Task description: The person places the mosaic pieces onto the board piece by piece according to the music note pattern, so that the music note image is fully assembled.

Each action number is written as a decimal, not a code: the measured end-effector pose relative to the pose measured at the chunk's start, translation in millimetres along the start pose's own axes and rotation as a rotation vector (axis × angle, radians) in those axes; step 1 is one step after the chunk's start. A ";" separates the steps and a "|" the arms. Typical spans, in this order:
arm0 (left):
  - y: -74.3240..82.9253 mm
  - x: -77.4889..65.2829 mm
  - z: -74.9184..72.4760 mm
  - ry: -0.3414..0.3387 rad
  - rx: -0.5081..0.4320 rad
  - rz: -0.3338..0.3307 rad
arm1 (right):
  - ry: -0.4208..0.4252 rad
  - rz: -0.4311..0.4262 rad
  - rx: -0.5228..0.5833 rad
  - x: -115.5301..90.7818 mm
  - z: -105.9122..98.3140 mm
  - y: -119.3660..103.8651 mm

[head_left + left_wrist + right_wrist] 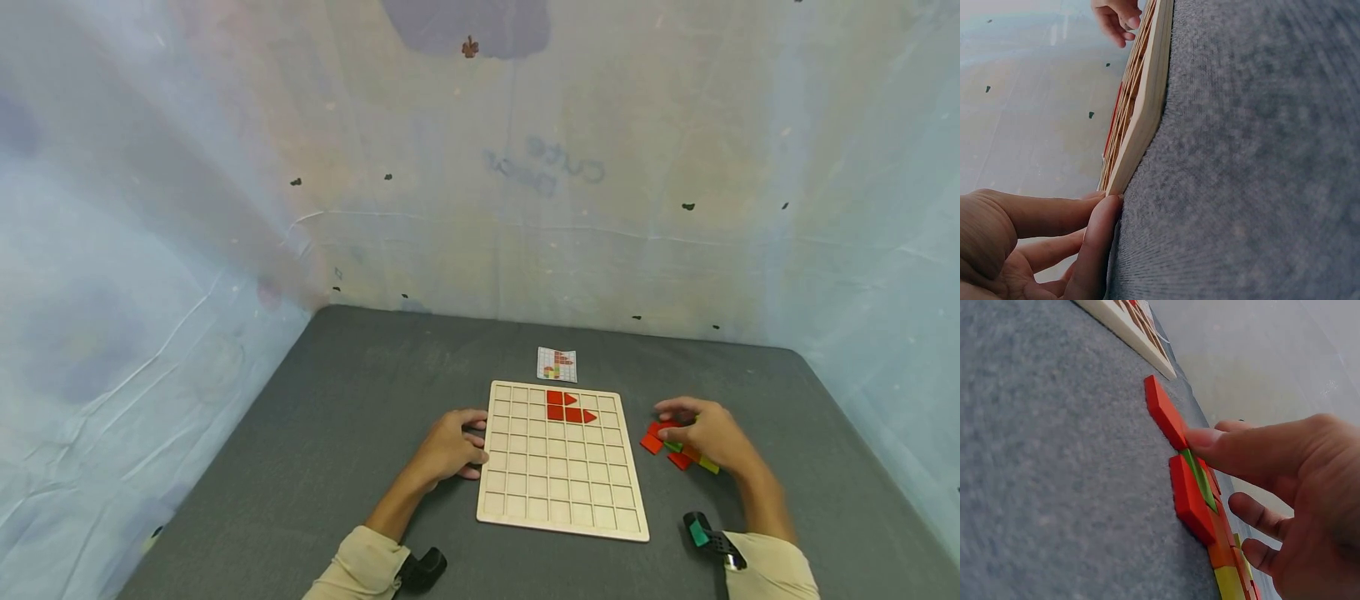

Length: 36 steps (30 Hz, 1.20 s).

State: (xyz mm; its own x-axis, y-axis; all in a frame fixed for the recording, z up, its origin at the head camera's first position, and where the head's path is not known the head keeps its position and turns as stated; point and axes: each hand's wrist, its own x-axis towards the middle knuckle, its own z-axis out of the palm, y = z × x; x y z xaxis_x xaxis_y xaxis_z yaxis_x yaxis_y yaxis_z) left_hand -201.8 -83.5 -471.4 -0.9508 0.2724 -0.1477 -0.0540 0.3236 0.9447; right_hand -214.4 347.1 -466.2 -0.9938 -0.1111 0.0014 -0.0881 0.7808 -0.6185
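Left hand (446, 448), fingers relaxed against a grid-grooved wooden board (558, 475); right hand (714, 435), digits apart at flat coloured tiles (651, 444), thumb apparently touching one.

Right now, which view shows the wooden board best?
The head view: the wooden board shows all four corners. The left wrist view has it edge-on; the right wrist view, only part.

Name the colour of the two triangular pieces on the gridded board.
Both triangular pieces are red, seen best in the head view.
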 end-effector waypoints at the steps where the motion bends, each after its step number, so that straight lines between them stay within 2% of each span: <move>1: -0.1 0.0 -0.1 0.000 0.001 0.001 | 0.001 -0.005 -0.008 0.7 0.6 -0.8; 7: -0.1 -0.1 -0.4 0.001 -0.002 0.001 | 0.014 -0.021 -0.040 3.2 3.1 -7.1; 14: -0.8 -0.3 0.1 -0.002 -0.008 0.009 | -0.007 0.018 -0.048 2.0 2.6 -10.0; 20: -1.2 0.2 0.2 -0.003 -0.009 0.009 | -0.014 -0.026 -0.065 2.5 2.3 -10.0; 28: -0.7 0.0 0.1 -0.003 -0.011 0.006 | -0.022 0.001 -0.064 1.8 0.8 -9.7; 36: 0.0 -0.6 0.0 -0.005 -0.011 0.006 | -0.008 -0.033 -0.073 0.1 0.3 -7.8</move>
State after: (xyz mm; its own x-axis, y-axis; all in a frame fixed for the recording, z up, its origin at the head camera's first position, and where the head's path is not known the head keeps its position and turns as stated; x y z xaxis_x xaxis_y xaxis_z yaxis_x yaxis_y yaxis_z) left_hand -201.2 -83.7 -471.3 -0.9497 0.2785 -0.1431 -0.0516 0.3116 0.9488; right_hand -213.8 340.8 -461.6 -0.9898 -0.1416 0.0145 -0.1254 0.8197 -0.5589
